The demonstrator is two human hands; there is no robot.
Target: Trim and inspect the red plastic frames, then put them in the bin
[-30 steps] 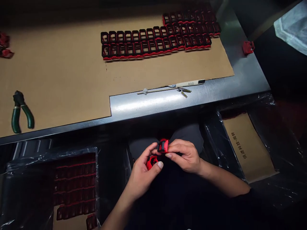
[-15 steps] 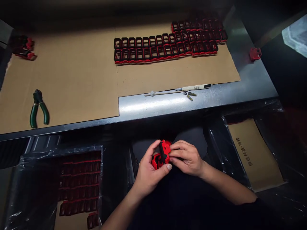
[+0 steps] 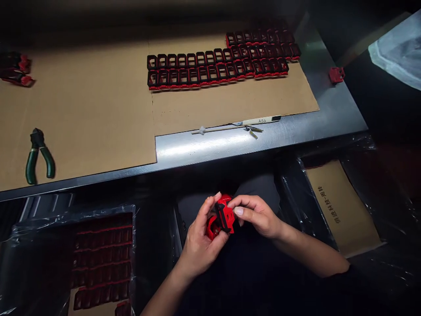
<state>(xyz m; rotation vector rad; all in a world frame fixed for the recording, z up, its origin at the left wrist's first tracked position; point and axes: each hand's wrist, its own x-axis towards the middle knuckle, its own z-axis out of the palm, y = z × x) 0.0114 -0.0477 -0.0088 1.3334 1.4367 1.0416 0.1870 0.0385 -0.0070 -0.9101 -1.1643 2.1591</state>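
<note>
In front of my lap, my left hand [image 3: 201,246] is closed around a red and black plastic part [image 3: 227,218]. The part is tilted, and a rounded red section shows below and behind its flat red face. My right hand [image 3: 262,218] bends in from the right, its thumb and index finger at the part's upper right edge. Its other fingers curl underneath and are partly hidden. Whether a small piece sits between the right fingertips is too small to tell.
Rows of similar red and black frames [image 3: 200,75] stand on cardboard [image 3: 98,109] over a metal bench. Green-handled pliers [image 3: 39,156], a knife marked A55 [image 3: 261,120] and a cotton-tipped stick [image 3: 213,129] lie nearer. Plastic-lined bins [image 3: 133,245] flank my lap; the left holds more frames.
My right thumb and index finger have moved up along the part's edge. The part has turned slightly in my left hand. The whole view has shifted, with the bench sliding left.
</note>
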